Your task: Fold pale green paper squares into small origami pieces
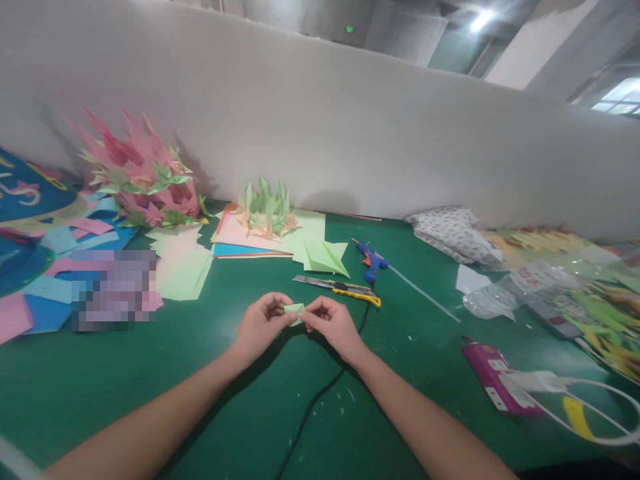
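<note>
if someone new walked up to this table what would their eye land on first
Probably the tall pink-and-green paper piece at the back left, in front of the pale wall. Next, in the middle, the left hand and right hand pinch a small folded green paper between them. Just beyond the hands, the yellow-handled cutter and blue glue gun stand out against the green tabletop.

The left hand (260,325) and right hand (337,328) face each other, close together, their tips nearly meeting. In each, thumb and index finger form a pinch, the other fingers curled. Behind the hands, the bare left forearm (165,410) and right forearm (420,410) diverge, slanting outward.
</note>
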Demonstrator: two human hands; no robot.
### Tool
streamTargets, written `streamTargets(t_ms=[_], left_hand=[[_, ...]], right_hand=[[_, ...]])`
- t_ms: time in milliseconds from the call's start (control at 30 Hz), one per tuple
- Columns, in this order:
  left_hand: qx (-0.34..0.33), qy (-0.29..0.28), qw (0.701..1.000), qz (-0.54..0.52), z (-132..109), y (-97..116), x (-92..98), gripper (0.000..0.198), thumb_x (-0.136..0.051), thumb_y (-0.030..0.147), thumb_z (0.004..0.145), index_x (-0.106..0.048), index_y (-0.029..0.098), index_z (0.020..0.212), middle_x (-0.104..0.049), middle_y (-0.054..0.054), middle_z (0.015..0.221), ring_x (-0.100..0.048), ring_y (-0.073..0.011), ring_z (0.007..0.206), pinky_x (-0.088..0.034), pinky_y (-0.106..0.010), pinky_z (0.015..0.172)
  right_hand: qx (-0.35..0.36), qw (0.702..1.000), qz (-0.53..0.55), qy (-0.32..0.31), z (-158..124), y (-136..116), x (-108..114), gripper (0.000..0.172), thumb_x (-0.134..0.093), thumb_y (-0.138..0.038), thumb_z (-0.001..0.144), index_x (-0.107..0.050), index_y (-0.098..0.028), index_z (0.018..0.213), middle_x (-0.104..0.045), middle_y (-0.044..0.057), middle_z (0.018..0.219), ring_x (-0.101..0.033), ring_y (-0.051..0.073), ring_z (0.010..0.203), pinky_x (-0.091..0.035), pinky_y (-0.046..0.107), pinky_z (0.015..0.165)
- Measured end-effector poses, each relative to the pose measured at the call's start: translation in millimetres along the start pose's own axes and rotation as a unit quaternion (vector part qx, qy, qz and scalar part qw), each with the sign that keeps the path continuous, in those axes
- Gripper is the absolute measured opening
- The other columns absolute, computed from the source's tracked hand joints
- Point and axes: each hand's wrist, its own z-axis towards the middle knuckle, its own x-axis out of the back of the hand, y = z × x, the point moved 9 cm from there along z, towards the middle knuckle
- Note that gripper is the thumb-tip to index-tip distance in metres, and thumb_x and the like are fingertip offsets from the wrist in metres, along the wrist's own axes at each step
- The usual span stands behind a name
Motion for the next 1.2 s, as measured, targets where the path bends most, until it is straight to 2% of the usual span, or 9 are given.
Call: streamTargets(t_ms=[267,600,967,1200], left_hand=[[-0.008,0.003,1.0,0.015,-0.6,1.1,0.3,0.021,-0.068,0.022,0.062,-0.056,0.015,0.078,-0.056,0.002,0.068,-0.052,-0.0084,0.062,-0.041,-0.019,0.057],[0.02,-0.003,1.0,-0.006,-2.2,-1.1,-1.3,0.02,-0.068,0.026,0.064,-0.056,0.013,0.074,-0.057,0.001,0.063,-0.052,-0.0083,0.058,-0.041,-0.019,0.055],[0.011,-0.018,1.0,0.003,-1.3,0.3,-4.0,0.025,-0.069,0.03,0.062,-0.054,0.015,0.076,-0.053,0.003,0.063,-0.051,-0.0082,0.058,-0.038,-0.018,0.053],[0.031,-0.04,0.998,-0.049,-1.9,-3.2,-7.9,0.023,-0.068,0.024,0.065,-0.051,0.015,0.078,-0.053,0.005,0.067,-0.051,-0.0059,0.061,-0.039,-0.017,0.058]], right_hand=[[0.005,0.999,-0.04,0.009,-0.1,-1.5,0.9,0.022,-0.068,-0.034,0.065,-0.055,-0.016,0.067,-0.056,-0.003,0.058,-0.05,0.009,0.05,-0.04,0.022,0.051],[0.02,0.997,-0.071,-0.008,-1.7,-4.2,-1.7,0.021,-0.066,-0.033,0.067,-0.053,-0.016,0.067,-0.052,-0.004,0.061,-0.046,0.008,0.053,-0.037,0.021,0.052],[0.024,0.996,-0.086,-0.012,0.2,-4.8,-0.5,0.021,-0.065,-0.034,0.067,-0.053,-0.017,0.066,-0.051,-0.004,0.06,-0.044,0.009,0.053,-0.036,0.021,0.052],[0.038,0.996,-0.079,-0.029,-1.2,-9.1,-3.8,0.019,-0.064,-0.031,0.069,-0.052,-0.017,0.068,-0.051,-0.004,0.063,-0.045,0.008,0.055,-0.036,0.021,0.053]])
